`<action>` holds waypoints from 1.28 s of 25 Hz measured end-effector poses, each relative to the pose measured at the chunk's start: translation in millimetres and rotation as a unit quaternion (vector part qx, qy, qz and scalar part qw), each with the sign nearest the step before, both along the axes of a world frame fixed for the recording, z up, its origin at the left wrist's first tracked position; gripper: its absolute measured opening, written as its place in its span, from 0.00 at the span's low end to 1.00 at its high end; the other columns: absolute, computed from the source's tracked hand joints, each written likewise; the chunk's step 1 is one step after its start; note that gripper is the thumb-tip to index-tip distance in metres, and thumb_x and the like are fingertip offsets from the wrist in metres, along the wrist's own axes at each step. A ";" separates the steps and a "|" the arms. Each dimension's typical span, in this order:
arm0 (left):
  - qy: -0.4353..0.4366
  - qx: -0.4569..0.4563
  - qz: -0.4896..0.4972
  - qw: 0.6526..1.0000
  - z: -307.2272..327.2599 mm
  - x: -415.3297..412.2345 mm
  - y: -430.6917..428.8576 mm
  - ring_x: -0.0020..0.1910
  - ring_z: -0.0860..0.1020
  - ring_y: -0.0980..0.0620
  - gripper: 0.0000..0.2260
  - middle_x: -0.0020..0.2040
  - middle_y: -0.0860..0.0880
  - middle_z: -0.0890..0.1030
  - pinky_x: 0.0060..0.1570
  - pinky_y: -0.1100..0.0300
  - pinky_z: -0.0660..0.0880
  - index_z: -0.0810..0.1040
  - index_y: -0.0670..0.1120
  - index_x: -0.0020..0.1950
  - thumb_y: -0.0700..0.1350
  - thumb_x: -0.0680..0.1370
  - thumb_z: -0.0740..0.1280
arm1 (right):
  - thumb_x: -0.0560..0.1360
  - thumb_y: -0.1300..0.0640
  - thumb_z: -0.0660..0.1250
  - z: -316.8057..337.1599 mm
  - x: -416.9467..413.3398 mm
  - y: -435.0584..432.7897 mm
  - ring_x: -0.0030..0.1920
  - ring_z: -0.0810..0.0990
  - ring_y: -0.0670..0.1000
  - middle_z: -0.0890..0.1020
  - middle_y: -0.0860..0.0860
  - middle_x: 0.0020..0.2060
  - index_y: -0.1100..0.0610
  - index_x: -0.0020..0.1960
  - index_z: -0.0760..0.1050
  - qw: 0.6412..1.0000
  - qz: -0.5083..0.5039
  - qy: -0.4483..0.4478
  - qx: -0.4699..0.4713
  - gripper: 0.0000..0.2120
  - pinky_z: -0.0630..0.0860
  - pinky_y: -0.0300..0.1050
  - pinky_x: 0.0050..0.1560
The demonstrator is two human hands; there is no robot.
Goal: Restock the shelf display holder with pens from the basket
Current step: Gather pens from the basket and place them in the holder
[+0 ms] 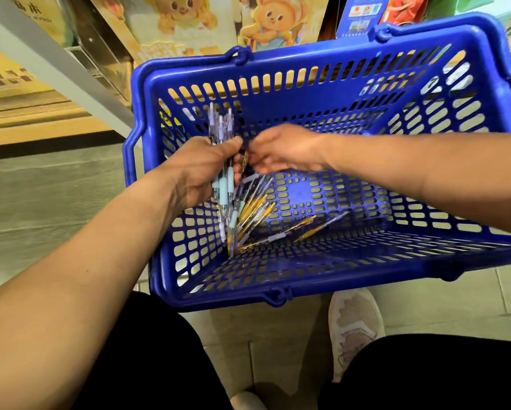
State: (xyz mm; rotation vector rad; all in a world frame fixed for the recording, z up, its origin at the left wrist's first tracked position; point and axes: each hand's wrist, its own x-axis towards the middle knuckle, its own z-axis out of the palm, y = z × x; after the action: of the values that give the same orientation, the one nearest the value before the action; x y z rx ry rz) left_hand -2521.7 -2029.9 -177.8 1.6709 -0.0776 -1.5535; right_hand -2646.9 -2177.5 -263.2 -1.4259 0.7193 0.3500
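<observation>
Left hand (pixel 201 170) has its fingers and thumb wrapped tight round a bundle of pens (pixel 222 125), clear barrels poking up above the fist and pale blue grips showing below it, the whole bunch held nearly upright over the left end of the blue basket (pixel 307 59). Right hand (pixel 284 149) sits just beside it, knuckles up, fingertips pointing down at the bundle. That hand is blurred, so whether it pinches a pen or only touches one, I cannot tell. Down on the slotted bottom of the basket lie the loose pens (pixel 257 214), a scatter of yellow-gripped and pale ones fanned out from the near left corner, a couple stretching toward the middle. The basket itself tilts toward the camera, its handles folded down along the rim. Up at the top left, on the shelf, stands a clear acrylic holder (pixel 100 51), well apart from both hands. Behind the basket, boxes printed with cartoon bunnies (pixel 275 22) line the display. Below, a pale shoe (pixel 355 324) rests on the tiled floor between dark trouser legs.
</observation>
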 end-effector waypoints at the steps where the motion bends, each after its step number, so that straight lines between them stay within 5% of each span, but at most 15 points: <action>1: 0.001 -0.009 0.013 1.000 1.5 0.8 -0.5 0.33 0.74 0.54 0.06 0.37 0.49 0.75 0.32 0.61 0.77 0.74 0.42 0.55 0.44 0.83 0.65 | 0.81 0.50 0.66 -9.7 -3.6 13.6 0.54 0.83 0.42 0.84 0.45 0.57 0.52 0.68 0.76 0.979 0.136 0.032 -0.150 0.17 0.79 0.39 0.55; 3: -0.002 -0.016 0.023 1.000 3.0 1.4 -0.2 0.33 0.72 0.54 0.05 0.37 0.49 0.74 0.32 0.62 0.76 0.73 0.43 0.55 0.44 0.84 0.64 | 0.81 0.49 0.66 -32.5 -9.3 53.2 0.59 0.78 0.45 0.79 0.45 0.63 0.48 0.69 0.74 0.896 0.324 0.033 -0.302 0.17 0.73 0.41 0.60; 4: -0.005 -0.015 0.022 1.000 2.8 1.4 0.4 0.33 0.72 0.54 0.04 0.37 0.49 0.74 0.32 0.62 0.76 0.73 0.44 0.55 0.44 0.84 0.64 | 0.81 0.49 0.66 -42.6 -10.1 74.6 0.60 0.77 0.47 0.79 0.47 0.62 0.50 0.68 0.75 0.888 0.334 0.029 -0.314 0.17 0.73 0.44 0.62; 6: -0.007 -0.011 0.012 1.000 2.5 0.7 1.5 0.33 0.73 0.54 0.04 0.36 0.49 0.74 0.32 0.61 0.76 0.73 0.44 0.52 0.44 0.84 0.64 | 0.80 0.45 0.66 -51.5 -4.6 109.0 0.55 0.80 0.50 0.81 0.50 0.53 0.55 0.57 0.78 0.923 0.239 0.062 -0.295 0.14 0.78 0.48 0.60; 9: -0.010 -0.004 -0.005 1.000 2.2 -0.5 0.6 0.33 0.74 0.54 0.06 0.36 0.50 0.75 0.34 0.60 0.77 0.75 0.44 0.50 0.45 0.83 0.65 | 0.79 0.37 0.64 -61.3 10.9 127.7 0.43 0.82 0.51 0.80 0.53 0.41 0.59 0.41 0.75 0.935 0.141 0.184 -0.268 0.24 0.82 0.47 0.48; 12: -0.015 0.017 -0.016 1.000 0.2 -0.2 1.6 0.32 0.74 0.53 0.08 0.35 0.49 0.75 0.34 0.59 0.76 0.76 0.44 0.46 0.46 0.83 0.66 | 0.79 0.54 0.71 -62.2 18.6 124.6 0.39 0.87 0.52 0.85 0.56 0.42 0.65 0.53 0.78 0.969 0.027 0.219 -0.113 0.13 0.85 0.47 0.44; 14: -0.025 0.027 -0.017 0.999 -1.2 0.0 2.6 0.32 0.73 0.53 0.08 0.35 0.49 0.75 0.35 0.59 0.76 0.76 0.44 0.45 0.45 0.82 0.69 | 0.79 0.62 0.70 -55.3 15.5 113.4 0.37 0.87 0.51 0.85 0.60 0.47 0.68 0.62 0.74 0.974 -0.034 0.224 -0.010 0.15 0.85 0.43 0.39; 20: -0.056 0.035 0.005 0.998 -6.1 -2.9 3.3 0.34 0.79 0.53 0.05 0.40 0.47 0.80 0.36 0.60 0.81 0.77 0.41 0.53 0.43 0.83 0.67 | 0.77 0.61 0.72 -29.7 -10.7 65.9 0.44 0.86 0.51 0.84 0.62 0.53 0.64 0.64 0.72 0.978 0.062 0.185 0.075 0.18 0.84 0.40 0.44; 23: -0.069 0.060 0.006 0.996 -11.2 -3.7 4.5 0.45 0.82 0.49 0.06 0.50 0.43 0.85 0.44 0.56 0.83 0.79 0.41 0.55 0.43 0.84 0.64 | 0.77 0.60 0.73 -6.2 -20.8 45.6 0.49 0.87 0.52 0.87 0.56 0.49 0.62 0.64 0.74 0.985 0.035 0.114 0.126 0.18 0.83 0.41 0.48; 25: -0.094 0.075 0.012 0.993 -13.4 -3.4 5.2 0.45 0.82 0.48 0.07 0.54 0.41 0.85 0.37 0.57 0.83 0.79 0.41 0.56 0.43 0.84 0.64 | 0.77 0.59 0.73 8.4 -21.8 37.9 0.51 0.87 0.51 0.87 0.54 0.50 0.64 0.63 0.75 0.990 -0.001 0.053 0.128 0.18 0.83 0.41 0.51; 28: -0.083 0.067 0.013 0.994 -14.3 -5.6 4.5 0.39 0.81 0.48 0.09 0.47 0.42 0.83 0.32 0.57 0.81 0.79 0.40 0.57 0.45 0.84 0.65 | 0.77 0.57 0.72 25.7 -18.9 35.9 0.51 0.87 0.52 0.86 0.58 0.52 0.66 0.59 0.78 0.996 0.013 -0.003 0.088 0.16 0.83 0.43 0.52; 32: -0.028 0.014 0.028 0.999 -11.7 -7.1 0.8 0.35 0.82 0.49 0.09 0.40 0.45 0.82 0.35 0.55 0.82 0.79 0.42 0.53 0.47 0.84 0.63 | 0.80 0.57 0.69 36.1 -10.0 36.0 0.45 0.87 0.49 0.87 0.55 0.44 0.67 0.57 0.79 0.998 0.031 -0.023 0.055 0.12 0.82 0.40 0.48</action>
State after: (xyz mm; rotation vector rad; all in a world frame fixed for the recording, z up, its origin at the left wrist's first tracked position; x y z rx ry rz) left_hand -2528.8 -2029.1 -189.5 1.7251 -0.0376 -1.4729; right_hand -2656.9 -2141.6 -227.1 -1.3503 0.6103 0.3981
